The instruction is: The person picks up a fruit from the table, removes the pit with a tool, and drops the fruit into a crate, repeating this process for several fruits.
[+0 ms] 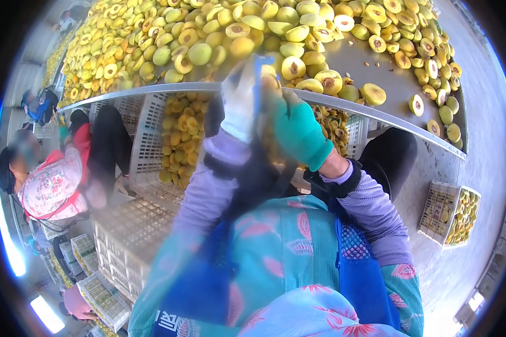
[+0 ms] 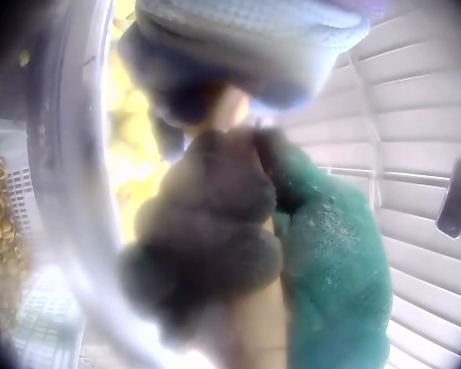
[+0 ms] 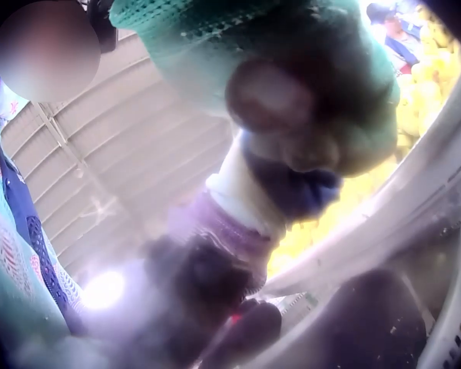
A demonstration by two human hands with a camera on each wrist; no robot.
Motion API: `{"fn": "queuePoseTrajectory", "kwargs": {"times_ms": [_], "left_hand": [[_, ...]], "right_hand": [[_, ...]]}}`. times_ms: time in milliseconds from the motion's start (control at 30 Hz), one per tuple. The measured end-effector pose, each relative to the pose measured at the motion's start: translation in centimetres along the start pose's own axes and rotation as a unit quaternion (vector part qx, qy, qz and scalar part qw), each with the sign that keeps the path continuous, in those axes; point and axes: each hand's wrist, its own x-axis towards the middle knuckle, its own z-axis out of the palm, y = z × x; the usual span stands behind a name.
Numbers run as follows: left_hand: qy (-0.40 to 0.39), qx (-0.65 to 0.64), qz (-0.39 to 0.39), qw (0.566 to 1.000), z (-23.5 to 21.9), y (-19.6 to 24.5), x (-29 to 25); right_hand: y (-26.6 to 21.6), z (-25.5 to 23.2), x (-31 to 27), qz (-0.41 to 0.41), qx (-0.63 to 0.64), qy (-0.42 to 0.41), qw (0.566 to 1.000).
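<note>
My left hand [image 1: 239, 104], in a white glove with blue on the finger side, meets my right hand [image 1: 302, 132], in a green glove, at the table's near edge. Between them is a small yellow-brown fruit piece [image 1: 270, 81], gripped by both hands and largely covered. In the left wrist view the left glove [image 2: 246, 54] is above the green glove [image 2: 334, 254], whose dark, blurred fingers are curled. The right wrist view shows the green glove [image 3: 292, 61] over the left hand's dark blue glove fingers [image 3: 292, 181]. Blur hides the exact finger contact.
Halved yellow-green fruits [image 1: 208, 39] cover much of the metal table, whose raised rim [image 1: 197, 86] runs before me. Fruit-filled crates stand beneath it. A crate [image 1: 436, 210] sits on the floor at right, an upturned crate [image 1: 132, 230] at left. Another person [image 1: 53, 188] sits further left.
</note>
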Motion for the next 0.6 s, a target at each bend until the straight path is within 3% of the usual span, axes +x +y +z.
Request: {"fn": "queuePoseTrajectory", "kwargs": {"times_ms": [33,67,167,333,400,467,533,567,600], "left_hand": [[0.019,-0.067,-0.034,0.997,0.2,0.0,0.0],[0.037,-0.134,-0.068,0.988,0.6,0.2,0.1],[0.058,-0.153,-0.066,0.984,1.2,1.1,0.4],[0.036,-0.157,-0.109,0.981,1.5,0.4,0.0],[0.031,-0.155,-0.096,0.983,1.6,0.8,0.1],[0.014,-0.195,-0.118,0.974,1.7,0.3,0.0],[-0.007,-0.228,-0.14,0.964,1.8,-0.3,0.0],[-0.013,-0.231,-0.14,0.963,1.9,-0.6,0.3],[-0.04,-0.254,-0.149,0.955,1.5,-0.1,0.5]], "right_hand": [[-0.4,0.6,0.2,0.129,0.14,0.001,0.982],[-0.7,0.9,0.3,0.254,0.275,0.003,0.927],[-1.0,0.8,0.4,0.233,0.261,0.019,0.937],[1.5,1.8,-1.1,0.175,0.279,-0.082,0.941],[1.7,2.1,-1.8,0.115,0.233,-0.058,0.964],[0.6,3.1,-1.9,0.041,0.098,0.007,0.994],[-0.3,4.2,-2.0,0.073,0.014,0.008,0.997],[-0.5,3.8,-2.4,0.188,0.169,-0.044,0.967],[-1.6,2.3,-1.2,0.285,0.297,-0.083,0.907]]}}
